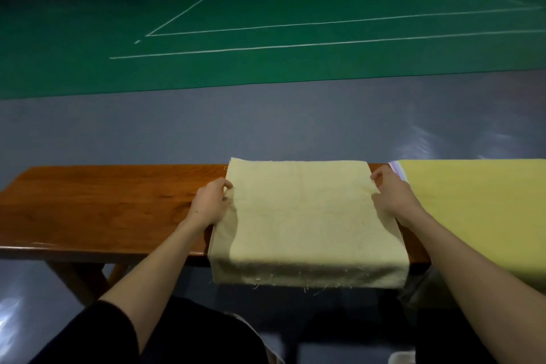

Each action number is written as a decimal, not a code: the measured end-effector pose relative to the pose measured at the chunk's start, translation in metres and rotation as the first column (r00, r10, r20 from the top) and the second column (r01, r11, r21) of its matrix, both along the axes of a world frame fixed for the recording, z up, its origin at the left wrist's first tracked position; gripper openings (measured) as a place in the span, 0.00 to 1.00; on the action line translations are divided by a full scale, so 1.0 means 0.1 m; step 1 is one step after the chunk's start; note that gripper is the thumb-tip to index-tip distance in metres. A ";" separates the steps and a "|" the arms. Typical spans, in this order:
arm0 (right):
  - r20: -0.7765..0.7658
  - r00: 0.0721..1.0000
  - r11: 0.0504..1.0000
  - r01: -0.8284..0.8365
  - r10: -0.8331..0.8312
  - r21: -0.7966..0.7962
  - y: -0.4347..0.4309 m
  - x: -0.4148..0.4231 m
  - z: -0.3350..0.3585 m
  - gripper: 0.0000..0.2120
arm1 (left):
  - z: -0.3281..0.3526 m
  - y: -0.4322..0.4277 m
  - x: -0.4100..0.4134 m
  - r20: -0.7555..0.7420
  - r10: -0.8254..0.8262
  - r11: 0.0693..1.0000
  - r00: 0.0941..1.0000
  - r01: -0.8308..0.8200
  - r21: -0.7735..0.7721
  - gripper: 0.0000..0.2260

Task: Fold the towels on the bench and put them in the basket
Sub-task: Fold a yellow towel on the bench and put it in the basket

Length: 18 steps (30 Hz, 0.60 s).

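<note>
Pinching side edges of the towel [304, 216] with left hand [211, 204] and right hand [393, 196], flat on the bench [103, 204], front hem overhanging. Best lifted evenly, matching corners before creasing.

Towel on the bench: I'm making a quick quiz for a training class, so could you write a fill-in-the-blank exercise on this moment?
1. The pale towel lies across a wooden ____.
2. The left hand pinches its left edge while the right hand pinches its ____ edge.
3. Beside the right hand lies another cloth, a brighter ____ in colour.
4. The court floor beyond, marked with white lines, is ____.

Missing words: bench; right; yellow; green.
</note>
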State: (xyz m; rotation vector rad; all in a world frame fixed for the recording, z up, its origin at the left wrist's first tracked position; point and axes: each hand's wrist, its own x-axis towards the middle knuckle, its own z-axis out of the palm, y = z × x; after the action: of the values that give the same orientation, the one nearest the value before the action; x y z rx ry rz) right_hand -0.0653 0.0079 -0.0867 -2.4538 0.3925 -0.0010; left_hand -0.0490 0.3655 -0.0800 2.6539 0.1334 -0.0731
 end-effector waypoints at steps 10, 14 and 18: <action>-0.153 0.981 0.884 -0.033 0.117 0.466 -0.33 -0.11 0.12 0.15 | 0.18 0.27 0.01 -0.335 -0.067 0.869 0.940 -0.110 -0.483 0.15; -0.112 0.983 0.917 -0.091 0.145 0.387 -0.33 -0.13 0.09 0.11 | 0.11 0.27 0.01 -0.289 -0.073 0.883 0.955 -0.072 -0.464 0.12; -0.141 0.970 0.920 -0.135 0.198 0.367 -0.31 -0.13 0.11 0.15 | 0.17 0.29 0.00 -0.288 -0.146 0.919 0.946 0.022 -0.393 0.19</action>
State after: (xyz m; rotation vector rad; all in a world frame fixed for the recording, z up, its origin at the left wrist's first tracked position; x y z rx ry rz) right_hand -0.0786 -0.0232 -0.0755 -2.1238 0.2321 0.3347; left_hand -0.0491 0.3940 -0.0633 2.2342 0.0940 -0.5001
